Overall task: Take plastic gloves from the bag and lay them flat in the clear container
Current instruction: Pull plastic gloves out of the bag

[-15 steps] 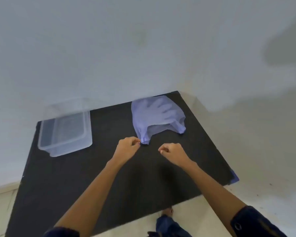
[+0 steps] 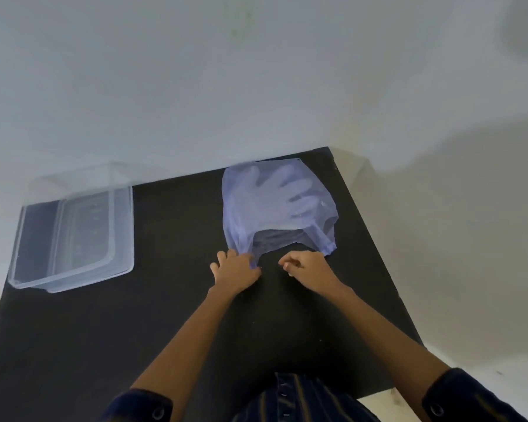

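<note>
A thin bluish-purple plastic bag (image 2: 244, 214) lies on the black table at the back right, its mouth facing me. Pale plastic gloves (image 2: 287, 190) show through its top layer, fingers spread. My left hand (image 2: 235, 269) rests on the bag's near-left handle and pins or grips it against the table. Just right of it, my right hand (image 2: 305, 266) sits with curled fingers at the mouth's near edge, touching nothing that I can see. A clear rectangular container (image 2: 73, 233) stands at the table's left, with nothing visible inside.
The black table (image 2: 171, 324) stands against a white wall. Its right edge runs diagonally past the bag, with pale floor beyond. My dark striped shirt fills the bottom of the view.
My left hand has moved forward onto the bag's handle and its fingers have spread. The right hand has crept a little closer to the bag's mouth.
</note>
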